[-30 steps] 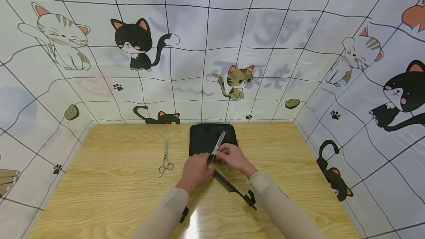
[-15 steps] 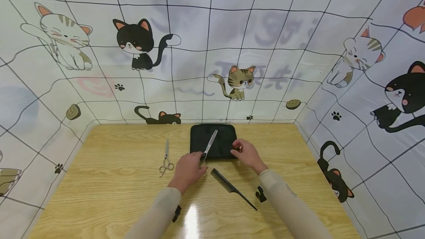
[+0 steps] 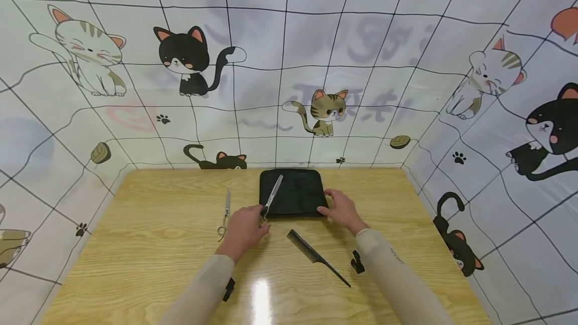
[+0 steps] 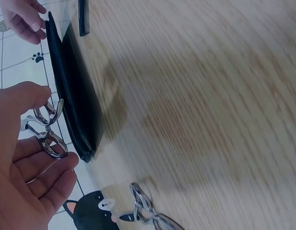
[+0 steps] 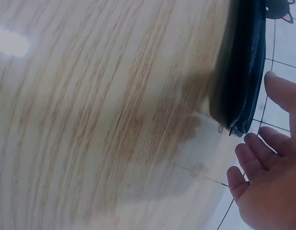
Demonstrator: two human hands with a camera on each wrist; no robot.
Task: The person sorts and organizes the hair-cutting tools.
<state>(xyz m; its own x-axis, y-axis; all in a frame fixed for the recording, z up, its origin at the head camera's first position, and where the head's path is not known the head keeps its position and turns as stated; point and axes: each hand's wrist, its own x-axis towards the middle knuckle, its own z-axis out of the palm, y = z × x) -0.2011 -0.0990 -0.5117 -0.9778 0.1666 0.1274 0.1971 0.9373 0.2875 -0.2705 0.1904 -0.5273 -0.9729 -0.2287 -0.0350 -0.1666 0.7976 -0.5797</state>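
My left hand (image 3: 245, 228) holds a pair of silver hairdressing scissors (image 3: 273, 192) by the handle end, its blades slanting up over the left part of a black zip case (image 3: 298, 194). In the left wrist view, the scissors' finger rings (image 4: 53, 143) sit between thumb and fingers. At the case's right edge is my right hand (image 3: 343, 209), thumb and fingers spread about the front corner with nothing gripped. Whether it touches the case cannot be told. A second pair of scissors (image 3: 227, 204) lies left of the case, its handles partly behind my left hand.
A black tail comb (image 3: 311, 252) lies slantwise on the wooden table (image 3: 149, 265), in front of the case. Behind the table's far edge hangs a cat-print cloth (image 3: 253, 89), which also covers both sides. Dark straps (image 3: 357, 262) show at the wrists.
Both hands were together over the case's front edge at the scissors. My right hand has let go and moved right to the case's edge; my left has carried the scissors leftward.
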